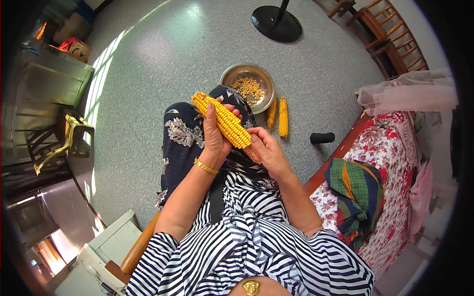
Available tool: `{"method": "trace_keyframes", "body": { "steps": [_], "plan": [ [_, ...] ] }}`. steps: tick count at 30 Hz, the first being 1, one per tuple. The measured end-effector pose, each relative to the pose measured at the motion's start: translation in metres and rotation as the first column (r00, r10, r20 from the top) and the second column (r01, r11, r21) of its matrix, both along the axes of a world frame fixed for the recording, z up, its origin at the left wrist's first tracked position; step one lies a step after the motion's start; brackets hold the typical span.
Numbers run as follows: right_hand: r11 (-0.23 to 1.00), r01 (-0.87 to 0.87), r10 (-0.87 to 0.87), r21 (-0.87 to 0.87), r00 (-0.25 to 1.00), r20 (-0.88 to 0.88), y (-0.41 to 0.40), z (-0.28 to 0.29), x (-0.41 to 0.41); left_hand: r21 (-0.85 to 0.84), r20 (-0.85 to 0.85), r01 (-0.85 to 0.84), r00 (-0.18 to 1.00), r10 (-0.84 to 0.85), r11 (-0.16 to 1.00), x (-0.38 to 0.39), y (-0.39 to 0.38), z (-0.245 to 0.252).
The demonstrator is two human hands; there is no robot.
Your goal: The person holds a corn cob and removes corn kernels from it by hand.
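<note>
An ear of dried yellow corn [224, 122] lies slantwise across my left hand [216, 135], whose fingers wrap under it with the thumb along its side. Kernels cover most of the ear, while the end nearest me is stripped to bare reddish cob [253, 154]. At that end my right hand [270, 151] grips the cob, its thumb against the edge of the kernel rows. Beyond my knees a round metal basin [268, 83] stands on the floor with loose corn kernels [247, 88] in it. Two more ears sit right of the basin, one corn ear [283, 117] fully visible and another corn ear [271, 114] beside it.
A black cylindrical object [322, 138] lies on the grey speckled floor [148, 81]. To the right is a bed-like surface with a floral cover [385, 148] and a folded plaid cloth [355, 192]. A black round stand base [276, 24] is ahead; a wooden chair [76, 129] stands left.
</note>
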State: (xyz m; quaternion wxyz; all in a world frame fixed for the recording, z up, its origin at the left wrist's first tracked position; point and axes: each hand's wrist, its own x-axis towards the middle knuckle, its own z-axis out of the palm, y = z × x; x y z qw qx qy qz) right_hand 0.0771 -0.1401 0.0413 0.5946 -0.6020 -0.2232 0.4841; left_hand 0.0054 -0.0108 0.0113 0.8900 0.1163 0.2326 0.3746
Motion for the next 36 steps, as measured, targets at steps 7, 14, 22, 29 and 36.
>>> {"method": "trace_keyframes", "body": {
  "steps": [7,14,22,29,36],
  "plan": [
    [0.998,-0.044,0.045,0.034,0.999,-0.007,-0.002,-0.006,0.002,0.016,0.015,0.018,1.000,-0.018,1.000,-0.001,0.001,-0.002],
    [1.000,0.000,0.006,-0.027,0.972,0.235,-0.001,-0.018,-0.004,0.056,0.003,0.038,0.999,-0.038,0.998,-0.001,0.002,-0.007],
    [0.987,0.145,-0.082,-0.065,0.813,0.576,0.006,-0.004,-0.011,0.035,0.031,0.023,0.999,-0.024,0.999,-0.001,0.001,-0.005],
    [0.981,0.173,-0.171,0.085,0.586,0.792,0.003,0.008,-0.014,0.041,0.030,0.017,0.999,-0.019,0.999,-0.001,0.001,-0.004],
    [0.950,0.307,-0.310,0.055,0.911,0.271,0.004,-0.024,0.009,0.034,0.015,0.013,1.000,-0.013,0.999,-0.002,0.002,-0.005]
  ]
}}
